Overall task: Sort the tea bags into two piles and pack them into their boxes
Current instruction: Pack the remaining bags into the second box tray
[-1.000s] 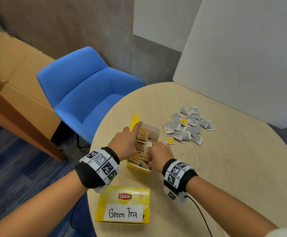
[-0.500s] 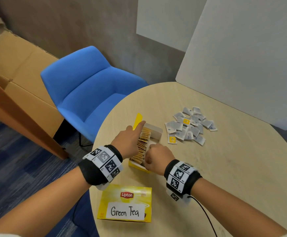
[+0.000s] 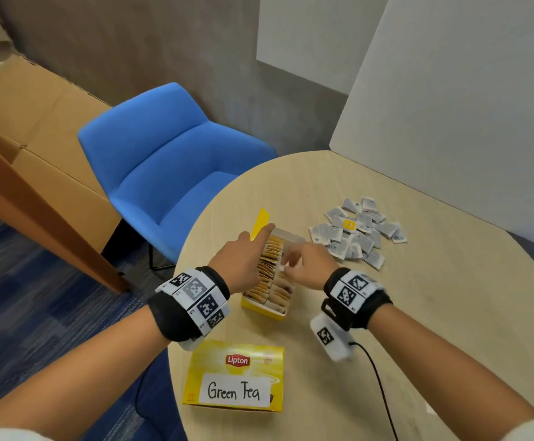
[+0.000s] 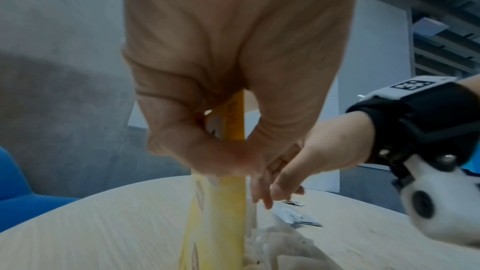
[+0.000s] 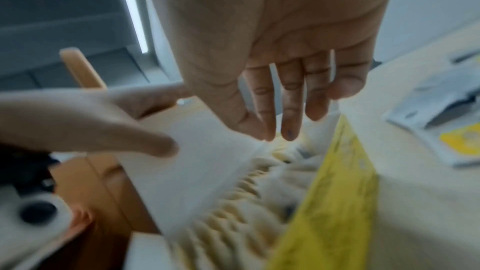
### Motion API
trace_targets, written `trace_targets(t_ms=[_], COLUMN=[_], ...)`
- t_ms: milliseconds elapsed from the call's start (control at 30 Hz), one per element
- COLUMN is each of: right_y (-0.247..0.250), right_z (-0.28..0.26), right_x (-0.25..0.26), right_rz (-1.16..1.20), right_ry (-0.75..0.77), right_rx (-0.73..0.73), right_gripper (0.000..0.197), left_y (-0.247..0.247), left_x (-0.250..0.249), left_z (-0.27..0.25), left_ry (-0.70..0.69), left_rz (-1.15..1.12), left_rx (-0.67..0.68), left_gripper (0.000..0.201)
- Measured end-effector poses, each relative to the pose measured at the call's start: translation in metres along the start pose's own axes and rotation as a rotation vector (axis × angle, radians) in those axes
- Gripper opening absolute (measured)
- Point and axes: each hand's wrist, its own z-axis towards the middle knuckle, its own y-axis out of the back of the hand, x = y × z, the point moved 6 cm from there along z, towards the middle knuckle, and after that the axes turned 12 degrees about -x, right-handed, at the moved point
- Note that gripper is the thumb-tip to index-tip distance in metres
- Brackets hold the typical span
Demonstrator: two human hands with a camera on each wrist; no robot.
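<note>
Both hands at open yellow cardboard tea box (image 3: pixel 267 283), mid-table.
Left hand (image 3: pixel 243 262) pinches the box's thin left wall, thumb outside; right hand (image 3: pixel 310 265) flat, fingers straight over papery upright bags. Loose grey-white sachet pile (image 3: pixel 359 232) just right; closed Green Tea box (image 3: pixel 235 378) near edge.

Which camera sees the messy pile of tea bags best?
The head view: the whole pile lies in sight on the table, right of the open box. The left wrist view shows only a few bags; the right wrist view shows a blurred corner.
</note>
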Motion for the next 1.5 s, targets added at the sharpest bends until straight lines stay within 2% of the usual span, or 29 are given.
trace_targets(t_ms=[67,200,267,367,467,667,733,833,967,1067,1200,1333,1433,1500], right_y=[0.004,-0.015,-0.023,-0.033,-0.038,-0.048,-0.051,-0.052,-0.045,-0.028,0.002,0.038,0.066,0.075], right_z=[0.006,0.009,0.009,0.004,0.001,-0.005,-0.010,-0.019,-0.021,-0.019,-0.016,-0.009,-0.003,0.001], right_x=[-0.003,-0.005,-0.007,-0.005,-0.002,-0.013,-0.014,-0.011,-0.017,-0.017,-0.037,-0.090,-0.133,-0.157], right_rz=[-0.104,-0.341,-0.347,-0.379,-0.415,-0.423,-0.473,-0.496,-0.379,-0.222,-0.030,0.141,0.113,0.080], right_ry=[-0.010,0.011,-0.021,-0.030,0.000,-0.009,0.032,0.085,0.014,0.025,0.018,-0.136,-0.225,-0.302], right_rx=[-0.003,0.161,0.231,0.318,0.325,0.313,0.301,0.295,0.358,0.291,0.084,-0.126,-0.281,-0.301], right_gripper=[0.033,0.043,0.038,0.017,0.005,0.017,0.020,0.028,0.036,0.041,0.047,0.038,0.030,0.025], left_y=[-0.001,-0.002,-0.002,-0.002,-0.002,0.000,0.002,0.006,0.011,0.017,0.028,0.039,0.056,0.069], left_x=[-0.001,-0.002,-0.002,-0.002,-0.002,-0.003,-0.007,-0.013,-0.020,-0.021,-0.017,-0.018,-0.037,-0.056], left_z=[0.000,-0.001,-0.002,-0.002,-0.002,-0.003,-0.005,-0.008,-0.010,-0.007,-0.005,0.000,0.003,0.009], left_ry=[-0.006,0.000,0.012,0.043,0.064,0.095,0.090,0.061,-0.029,-0.087,-0.099,-0.092,-0.132,-0.175], left_rz=[0.002,-0.015,-0.018,-0.041,-0.056,-0.094,-0.079,-0.043,0.022,0.090,0.231,0.297,0.318,0.274], left_rx=[-0.002,-0.017,-0.022,-0.038,-0.047,-0.037,-0.040,-0.035,0.001,0.044,0.035,0.049,0.027,-0.015], left_gripper=[0.085,0.084,0.084,0.085,0.087,0.087,0.087,0.087,0.084,0.079,0.088,0.089,0.084,0.082])
